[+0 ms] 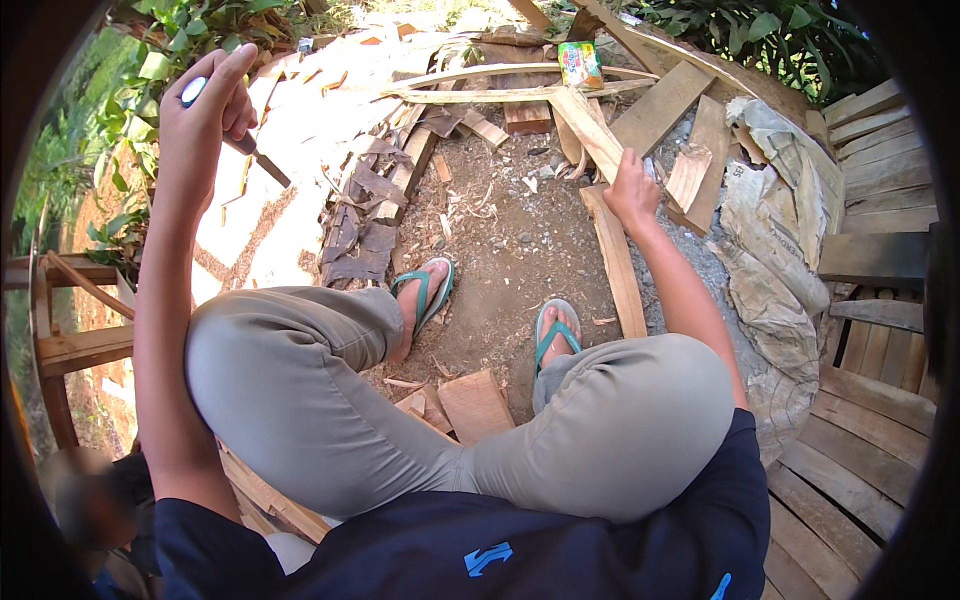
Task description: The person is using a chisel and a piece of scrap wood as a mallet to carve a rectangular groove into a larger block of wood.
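Note:
At the upper left, my left hand [213, 97] is raised and closed around the handle of what looks like a chisel. The chisel [268, 166] has a round white and blue butt end above the fist and a flat metal blade pointing down to the right. My right hand [632, 190] is closed on the near end of a pale wooden strip [588, 128]. That strip slants away to the upper left, its far end by two long thin wooden slats [470, 97]. Beyond it, a green and yellow packet [581, 65] rests at the slats.
Loose planks [663, 118] and a crumpled pale sack [765, 220] lie on the right, before slatted wooden furniture [880, 260]. Bark scraps [365, 225] litter the left side. Wood blocks [476, 405] sit between my legs. Another person [95, 510], blurred, is at the lower left.

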Demonstrator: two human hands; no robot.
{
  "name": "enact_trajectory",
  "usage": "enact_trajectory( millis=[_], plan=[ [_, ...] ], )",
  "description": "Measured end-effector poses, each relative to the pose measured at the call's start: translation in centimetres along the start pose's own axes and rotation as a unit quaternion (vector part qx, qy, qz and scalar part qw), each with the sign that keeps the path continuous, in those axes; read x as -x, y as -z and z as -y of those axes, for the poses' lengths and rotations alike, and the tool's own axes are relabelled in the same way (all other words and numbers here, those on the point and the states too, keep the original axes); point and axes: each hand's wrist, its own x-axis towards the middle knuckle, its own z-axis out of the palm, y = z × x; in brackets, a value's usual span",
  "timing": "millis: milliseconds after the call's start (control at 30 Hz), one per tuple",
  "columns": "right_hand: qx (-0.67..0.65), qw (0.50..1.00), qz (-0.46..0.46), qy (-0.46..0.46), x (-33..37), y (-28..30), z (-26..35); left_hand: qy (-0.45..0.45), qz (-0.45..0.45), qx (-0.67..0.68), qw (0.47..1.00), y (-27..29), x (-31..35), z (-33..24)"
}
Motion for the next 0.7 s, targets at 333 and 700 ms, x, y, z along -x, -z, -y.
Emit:
enact_trajectory(
  millis=[333,700],
  plan=[
    [-0.074,0.996,-0.049,-0.006,-0.1,2.8,1.4,0.039,-0.008,-0.015,0.999,0.7,0.6,0.9],
    [0.109,0.980,-0.060,0.156,-0.6,-1.1,-2.9,0.048,-0.001,-0.009,0.999,-0.1,-0.1,0.5]
  ],
)
